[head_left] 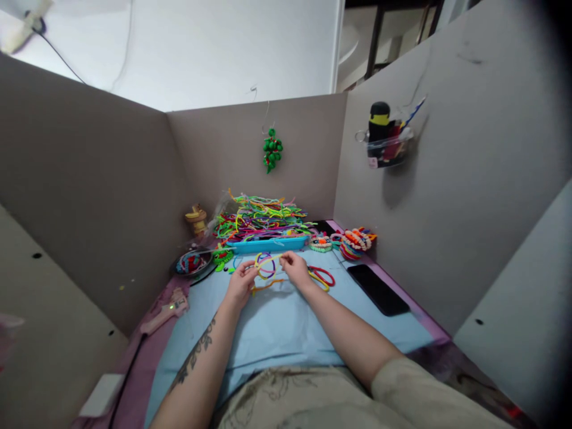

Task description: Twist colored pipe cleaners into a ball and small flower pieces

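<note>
Over the light blue table cover, my left hand (242,280) pinches a yellow fuzzy craft stem, which looks like a pipe cleaner (270,259). My right hand (294,267) is closed on the other end of it, fingers pressed together. Purple and other coloured loops (267,273) hang or lie around the yellow one between the hands; I cannot tell which are joined. An orange stem (269,285) stretches rightward from just below my left fingers. Red and yellow loops (325,277) lie beside my right wrist.
A blue tray (270,245) heaped with colourful stems stands at the back. Finished-looking woven pieces (355,243) and a black phone (378,289) are on the right. A bowl (193,263) and a pink glue gun (166,312) with a cord lie left. Grey panels enclose three sides.
</note>
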`<control>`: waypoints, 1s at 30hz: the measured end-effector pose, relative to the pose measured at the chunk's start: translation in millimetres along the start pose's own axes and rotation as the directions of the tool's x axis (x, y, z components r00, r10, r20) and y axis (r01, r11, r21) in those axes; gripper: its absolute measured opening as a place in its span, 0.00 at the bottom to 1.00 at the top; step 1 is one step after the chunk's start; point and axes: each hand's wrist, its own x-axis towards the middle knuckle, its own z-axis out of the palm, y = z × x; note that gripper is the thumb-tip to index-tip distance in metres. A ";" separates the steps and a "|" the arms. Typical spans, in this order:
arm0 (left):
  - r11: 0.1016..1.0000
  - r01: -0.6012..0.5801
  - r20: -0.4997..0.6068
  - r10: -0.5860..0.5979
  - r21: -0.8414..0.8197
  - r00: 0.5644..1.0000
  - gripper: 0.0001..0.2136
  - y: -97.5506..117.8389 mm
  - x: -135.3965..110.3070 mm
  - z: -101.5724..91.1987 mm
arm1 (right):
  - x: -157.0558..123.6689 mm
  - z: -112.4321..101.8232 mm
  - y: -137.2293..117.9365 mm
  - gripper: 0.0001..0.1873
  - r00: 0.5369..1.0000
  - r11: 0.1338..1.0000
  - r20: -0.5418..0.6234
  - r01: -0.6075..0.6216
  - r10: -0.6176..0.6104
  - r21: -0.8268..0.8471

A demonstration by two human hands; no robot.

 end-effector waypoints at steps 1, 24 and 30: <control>1.000 -0.009 -0.017 0.009 0.016 1.000 0.22 0.4 0.4 -0.1 | 0.1 -2.5 -2.3 0.09 0.999 1.000 -0.043 0.000 0.000 -0.003; 0.991 -0.014 -0.106 0.028 0.132 0.994 0.21 2.6 -2.3 4.4 | -12.9 -3.5 -28.8 0.09 0.989 0.988 0.007 0.148 -0.149 0.042; 0.989 0.008 -0.137 0.012 0.148 0.990 0.21 3.5 -2.5 4.9 | -13.7 -1.4 -29.8 0.09 0.993 0.983 0.036 0.108 -0.114 0.147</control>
